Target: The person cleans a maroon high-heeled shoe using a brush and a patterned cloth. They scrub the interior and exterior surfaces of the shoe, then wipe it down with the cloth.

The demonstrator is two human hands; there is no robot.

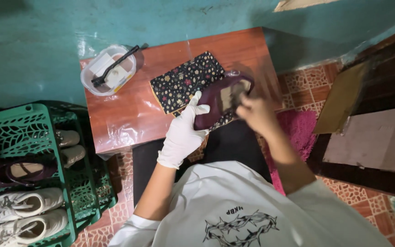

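Note:
My left hand (184, 132), in a white glove, grips a dark purple shoe (213, 98) from its left side, holding it over a dark floral cloth (184, 80) on a small reddish table (124, 119). My bare right hand (254, 112) is at the shoe's opening, blurred by motion, fingers closed on something small that I cannot make out. The shoe's tan insole shows between both hands.
A clear plastic tub (108, 68) with a black brush across it stands at the table's back left. A green plastic rack (33, 174) at left holds white sneakers, a purple shoe and beige shoes. A pink mat (298, 132) and flat cardboard (344, 98) lie at right.

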